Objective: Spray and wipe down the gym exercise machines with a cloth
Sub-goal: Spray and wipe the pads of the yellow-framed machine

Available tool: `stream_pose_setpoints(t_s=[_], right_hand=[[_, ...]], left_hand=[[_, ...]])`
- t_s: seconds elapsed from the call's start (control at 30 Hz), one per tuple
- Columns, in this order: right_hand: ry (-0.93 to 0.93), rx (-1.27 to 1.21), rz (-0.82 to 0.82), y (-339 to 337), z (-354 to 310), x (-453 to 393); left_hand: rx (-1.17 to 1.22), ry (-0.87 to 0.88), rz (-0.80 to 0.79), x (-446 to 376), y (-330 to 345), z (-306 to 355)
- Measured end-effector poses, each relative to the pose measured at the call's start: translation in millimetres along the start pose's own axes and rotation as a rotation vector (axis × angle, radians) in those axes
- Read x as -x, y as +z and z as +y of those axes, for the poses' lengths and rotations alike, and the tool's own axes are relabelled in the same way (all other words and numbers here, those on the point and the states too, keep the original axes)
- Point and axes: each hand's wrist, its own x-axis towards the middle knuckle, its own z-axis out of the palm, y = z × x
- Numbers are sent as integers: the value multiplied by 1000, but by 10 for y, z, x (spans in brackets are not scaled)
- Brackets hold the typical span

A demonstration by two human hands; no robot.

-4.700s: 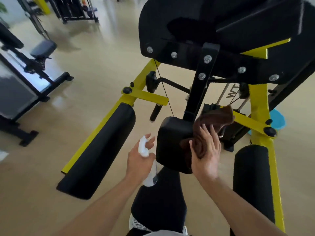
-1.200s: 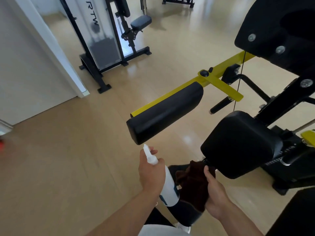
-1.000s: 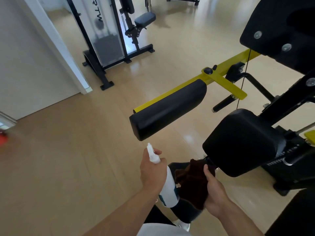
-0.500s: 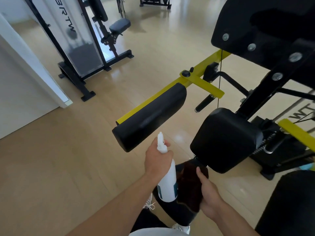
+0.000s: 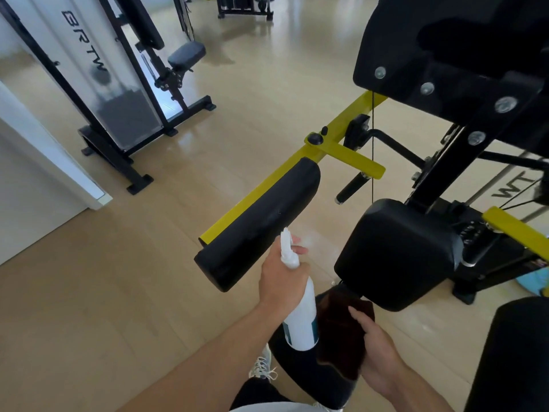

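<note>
The left hand (image 5: 280,281) grips a white plastic spray bottle (image 5: 298,310), its nozzle just beside the long black padded arm roller (image 5: 258,224) above. Beside it, the right hand (image 5: 375,352) holds a dark brown cloth (image 5: 341,331) under the square black cushion (image 5: 398,254).

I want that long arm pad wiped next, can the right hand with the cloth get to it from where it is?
Probably yes. The right hand holds the brown cloth low, and the long arm pad lies up-left, but the left hand with the spray bottle sits between.

White spray bottle (image 5: 300,316) tilted, nozzle beside black arm pad (image 5: 258,224) (yellow-framed); dark brown cloth (image 5: 341,331) bunched below seat pad (image 5: 398,251).
</note>
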Motion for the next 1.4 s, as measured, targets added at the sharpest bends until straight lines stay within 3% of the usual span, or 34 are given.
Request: stream_pose_setpoints(t_s=[0.17,0.33,0.43,0.53,0.6,0.7,0.87,0.97,1.13,1.27,1.4], right_hand=[[-38,-119,-57,266,-104,41],[-220,-207,-114,968,-405,102],[-329,11,-151,1542,-494,116],[-509,397,-155,2054,-449,-69],[-696,580,-59,2251,-440,-228],[-805,551,137,2348,-680,-496],[-708,336,298,2322,-1507,-1060],[-622,243,287,2273,-1720,-1232],[-592,99,261,2360,-1167,-1013],[-419,113,134,2442,-353,-793],[-434,109,270,2471,-866,-977]], left_hand=[[-92,111,-46,-33,-259,304],[-244,279,-57,-88,-1004,934],[-370,310,57,-214,-1474,1222],[-467,285,104,-527,-1698,1178],[-599,212,33,-796,-1664,942],[-709,165,-151,-1173,-1498,477],[-1007,213,-237,-1431,-1362,250],[-969,223,-273,-1489,-1370,253],[-950,248,-339,-1593,-1372,237],[-903,235,-337,-1640,-1352,145],[-919,227,-322,-1698,-1336,84]])
